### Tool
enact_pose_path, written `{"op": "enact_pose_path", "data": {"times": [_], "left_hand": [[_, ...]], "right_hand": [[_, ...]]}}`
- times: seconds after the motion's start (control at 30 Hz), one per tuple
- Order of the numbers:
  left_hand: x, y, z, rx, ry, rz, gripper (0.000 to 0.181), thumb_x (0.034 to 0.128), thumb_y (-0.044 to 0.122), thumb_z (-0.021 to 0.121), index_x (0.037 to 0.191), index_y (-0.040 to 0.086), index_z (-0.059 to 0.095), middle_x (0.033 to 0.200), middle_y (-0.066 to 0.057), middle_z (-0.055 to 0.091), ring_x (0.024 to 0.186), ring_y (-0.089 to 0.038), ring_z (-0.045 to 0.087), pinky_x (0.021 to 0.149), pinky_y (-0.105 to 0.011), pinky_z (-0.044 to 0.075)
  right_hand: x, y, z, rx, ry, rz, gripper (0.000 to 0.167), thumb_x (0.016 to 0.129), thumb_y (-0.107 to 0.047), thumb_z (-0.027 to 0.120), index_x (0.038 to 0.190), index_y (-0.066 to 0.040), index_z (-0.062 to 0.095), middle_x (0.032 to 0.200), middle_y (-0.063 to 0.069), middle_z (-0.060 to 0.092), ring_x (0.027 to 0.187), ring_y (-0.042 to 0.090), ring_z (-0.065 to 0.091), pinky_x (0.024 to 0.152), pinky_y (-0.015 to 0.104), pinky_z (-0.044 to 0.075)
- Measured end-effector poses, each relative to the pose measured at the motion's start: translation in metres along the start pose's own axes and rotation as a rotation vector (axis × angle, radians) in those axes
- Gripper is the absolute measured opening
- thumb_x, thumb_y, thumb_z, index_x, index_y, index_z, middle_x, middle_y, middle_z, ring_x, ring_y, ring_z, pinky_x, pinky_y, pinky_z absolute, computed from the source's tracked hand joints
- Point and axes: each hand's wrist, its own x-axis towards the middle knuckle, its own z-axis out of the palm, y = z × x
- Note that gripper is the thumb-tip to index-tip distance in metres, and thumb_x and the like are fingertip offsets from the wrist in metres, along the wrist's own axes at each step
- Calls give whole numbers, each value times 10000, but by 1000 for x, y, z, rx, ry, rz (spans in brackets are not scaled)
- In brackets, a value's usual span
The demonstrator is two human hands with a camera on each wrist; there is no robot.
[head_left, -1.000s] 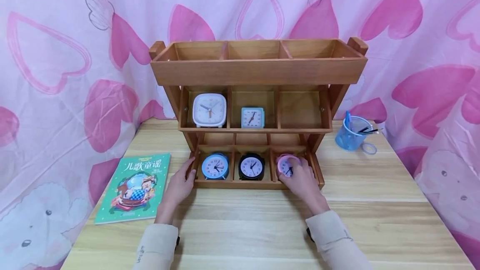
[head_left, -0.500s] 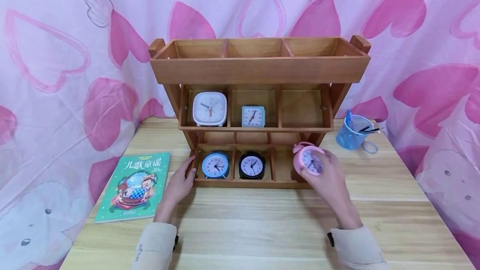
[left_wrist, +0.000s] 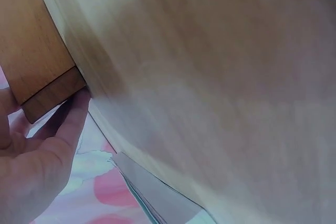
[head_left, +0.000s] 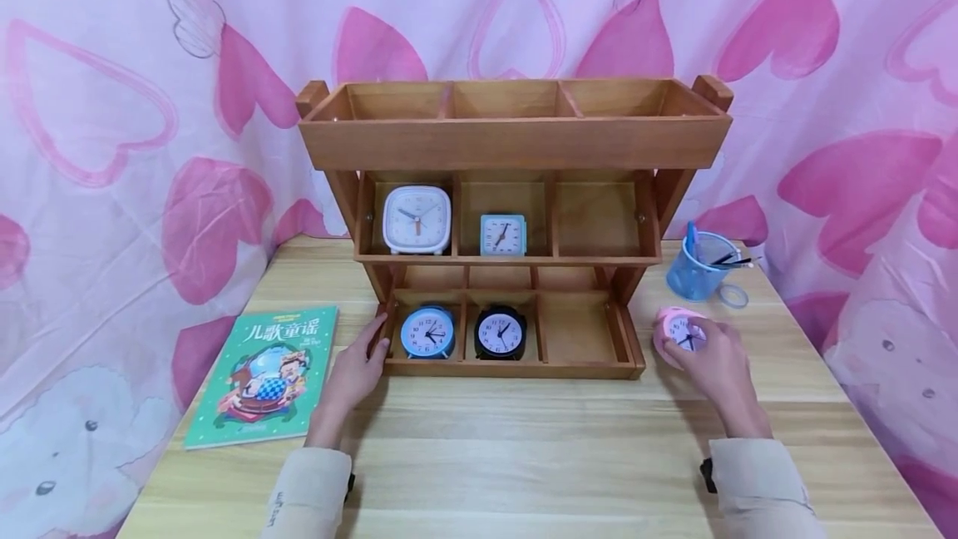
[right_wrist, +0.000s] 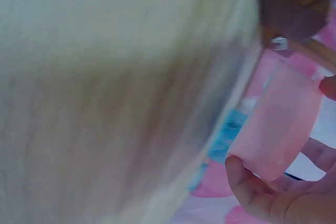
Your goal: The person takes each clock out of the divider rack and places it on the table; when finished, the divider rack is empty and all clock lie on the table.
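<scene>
At the right of the wooden shelf, my right hand grips a round pink alarm clock by its sides. In the right wrist view the pink clock shows its smooth casing between thumb and fingers. My left hand holds the left end of the shelf's bottom tier; in the left wrist view its fingers lie round the wooden corner. A blue round clock and a black round clock stand in the bottom tier's left and middle compartments. Its right compartment is bare.
The middle tier holds a white clock at left and a small light-blue square clock in the middle. A green book lies at left. A blue mesh pen cup and a tape roll stand behind the right hand.
My right hand has lifted the pink alarm clock out of the bottom tier's right compartment and carried it right, beyond the shelf's end. The left hand has stayed at the shelf's left end.
</scene>
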Motion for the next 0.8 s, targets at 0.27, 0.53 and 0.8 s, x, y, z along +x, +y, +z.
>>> {"op": "enact_pose_path", "data": {"times": [0.27,0.53,0.8], "left_hand": [[-2,1,1,9,29,2,515,1064,294,424,1564,227,321,1550,-216,369,1181,-379,540,900,-508,475],[-1,-1,2,29,41,-7,515,1059,307,434,1560,241,332,1533,-231,387,1087,-370,566,689,-368,471],[1,-1,2,19,36,-7,515,1062,313,422,1563,243,324,1538,-226,383,1095,-369,567,645,-329,450]], "right_hand": [[8,16,7,-40,-134,9,750,914,-347,686,1405,142,401,1294,416,376,1093,517,404,879,663,464],[0,-16,9,-38,42,-65,661,898,-305,693,1350,119,463,1439,476,226,1253,666,292,942,781,337],[-21,-92,41,28,4,-259,557,939,-326,654,1355,21,524,1468,342,355,1304,526,398,1026,688,367]]}}
